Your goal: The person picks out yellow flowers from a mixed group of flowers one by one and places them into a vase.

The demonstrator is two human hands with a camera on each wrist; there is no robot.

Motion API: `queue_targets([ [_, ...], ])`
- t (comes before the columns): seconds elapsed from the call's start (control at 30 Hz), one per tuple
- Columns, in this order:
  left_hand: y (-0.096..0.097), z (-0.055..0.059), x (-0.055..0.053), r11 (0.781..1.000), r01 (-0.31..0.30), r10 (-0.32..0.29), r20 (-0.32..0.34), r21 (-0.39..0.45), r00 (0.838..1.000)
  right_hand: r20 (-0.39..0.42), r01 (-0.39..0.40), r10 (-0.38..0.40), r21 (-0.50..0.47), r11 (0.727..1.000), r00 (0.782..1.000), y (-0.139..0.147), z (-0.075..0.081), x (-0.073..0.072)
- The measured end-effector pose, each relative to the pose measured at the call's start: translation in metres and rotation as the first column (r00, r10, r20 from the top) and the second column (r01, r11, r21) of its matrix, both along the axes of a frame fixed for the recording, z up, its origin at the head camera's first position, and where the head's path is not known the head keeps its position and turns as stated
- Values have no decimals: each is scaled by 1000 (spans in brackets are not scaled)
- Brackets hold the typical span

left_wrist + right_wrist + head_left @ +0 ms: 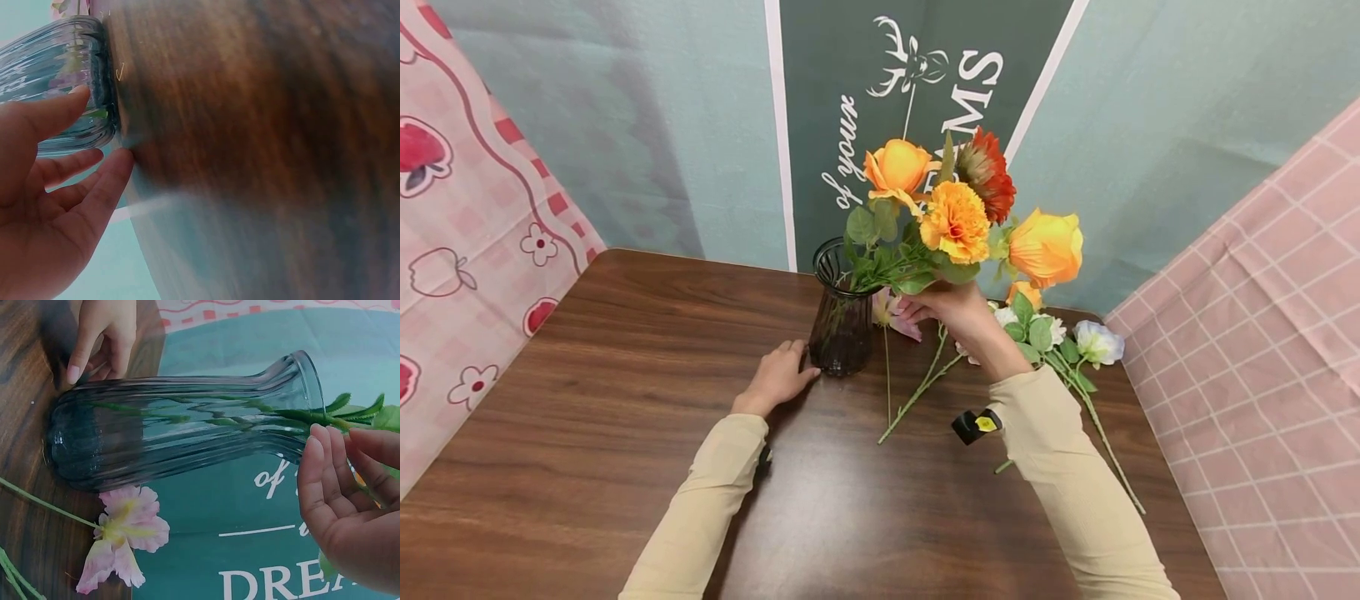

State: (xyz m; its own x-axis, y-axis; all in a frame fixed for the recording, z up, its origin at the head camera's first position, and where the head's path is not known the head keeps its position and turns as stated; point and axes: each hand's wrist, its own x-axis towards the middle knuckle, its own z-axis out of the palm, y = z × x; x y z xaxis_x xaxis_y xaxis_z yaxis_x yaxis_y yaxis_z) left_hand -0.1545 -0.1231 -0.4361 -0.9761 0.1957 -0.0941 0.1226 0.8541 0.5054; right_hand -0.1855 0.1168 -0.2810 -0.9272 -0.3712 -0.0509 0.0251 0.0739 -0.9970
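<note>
A dark, ribbed glass vase (841,337) stands upright near the table's back edge, with green stems inside. Beside its base, my left hand (778,375) rests on the table, fingers relaxed and thumb at the glass. My right hand (958,312) is at the vase mouth, under the blooms; in the right wrist view its thumb and fingers pinch a green stem (337,422) right at the rim. Above and around this hand lean an orange rose (898,167), an orange carnation (957,223), a red flower (994,179) and a yellow-orange rose (1047,248).
A pink flower (128,531) lies right of the vase. Green stems (917,396) and a pale bluish flower (1099,343) lie farther right on the wooden table (625,400). A printed cloth (700,125) hangs behind; a pink tiled-pattern sheet (1270,358) stands along the right side.
</note>
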Motion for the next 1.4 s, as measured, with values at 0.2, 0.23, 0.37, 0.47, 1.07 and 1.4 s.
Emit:
queue_targets([
  [0.2,1,1,0,1000,2,-1,5,-24,1000,-71,-9,11,34,999,997,9,-3,-1],
  [0.23,1,1,0,1000,3,-2,6,-23,1000,-76,-10,14,44,999,997,11,-4,0],
  [0.37,0,-1,-1,1000,4,-4,-1,-26,1000,-65,2,4,86,996,998,20,-9,2],
  [0.47,0,-2,-1,1000,4,-5,-8,-24,1000,-58,27,-19,143,989,998,27,-14,5],
  [1.07,0,-3,-1,1000,6,-7,-16,-18,1000,-101,140,-115,279,950,988,95,-65,23],
  [1.4,0,-4,1,1000,9,-9,-6,-5,1000,-31,214,-217,353,911,976,144,-75,30],
])
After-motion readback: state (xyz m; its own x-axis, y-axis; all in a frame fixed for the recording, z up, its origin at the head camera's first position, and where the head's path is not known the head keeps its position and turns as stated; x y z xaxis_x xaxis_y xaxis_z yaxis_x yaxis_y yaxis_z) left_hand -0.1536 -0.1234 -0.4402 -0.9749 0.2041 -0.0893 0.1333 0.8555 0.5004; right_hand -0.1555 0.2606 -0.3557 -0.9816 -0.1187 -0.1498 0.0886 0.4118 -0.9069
